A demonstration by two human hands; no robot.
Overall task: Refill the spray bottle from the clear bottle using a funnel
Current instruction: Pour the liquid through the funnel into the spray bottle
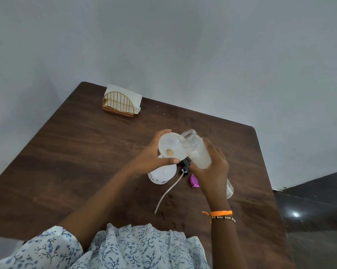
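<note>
While the left hand (152, 156) curls its fingers (164, 132) round the rim of the white funnel (170, 145), thumb pinching the near edge, the funnel sits in the neck of the spray bottle (162, 174), which stands on the dark wooden worktop (82, 152). The right hand (212, 167) wraps its fingers fully round the clear bottle (197, 150) and tips it, open mouth resting at the funnel's far rim; cloudy liquid lies low in the bottle's body, short of the mouth. Just beside the spray bottle lie its black spray head with the dip tube (168, 191) trailing toward the person, and a purple cap (194, 181). A wire napkin holder (121, 102) stands well apart at the far corner.

From this single head view, the risk seems to be spillage: the bottle mouth is wide and sits at the funnel's edge, so a quick tilt could send liquid over the rim. A fast pour might also outrun the narrow drain hole and flood the funnel. If the left hand loosens, the funnel could tilt out of the neck.
</note>
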